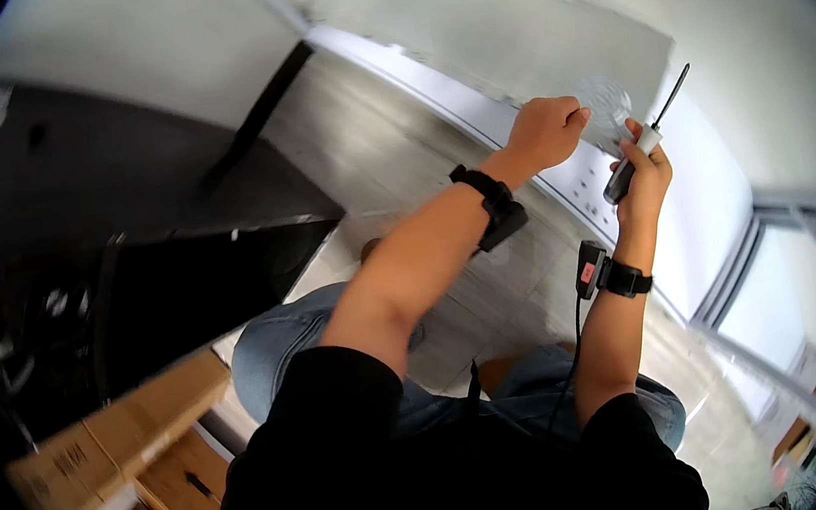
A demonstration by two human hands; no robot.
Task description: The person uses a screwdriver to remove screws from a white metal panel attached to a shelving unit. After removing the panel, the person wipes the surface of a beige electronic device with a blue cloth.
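Observation:
My left hand [547,131] is closed, thumb against its curled fingers, beside a grey panel. Whatever it may pinch is hidden. Between my hands is a clear, round, ridged piece [604,102] like a plastic lid or dish, against the lower right part of the grey panel [503,28]; I cannot tell whether either hand grips it. My right hand [649,182] is wrapped round a screwdriver [651,139] with a dark and light grey handle. The screwdriver's shaft points up and to the right, away from the panel.
Several small dark spots [589,190] mark a white surface under my hands. To the left stands a black cabinet [209,278] with cardboard boxes [117,439] in front. A metal-framed glass panel [780,253] is at right. A cable [575,337] hangs from my right wrist device.

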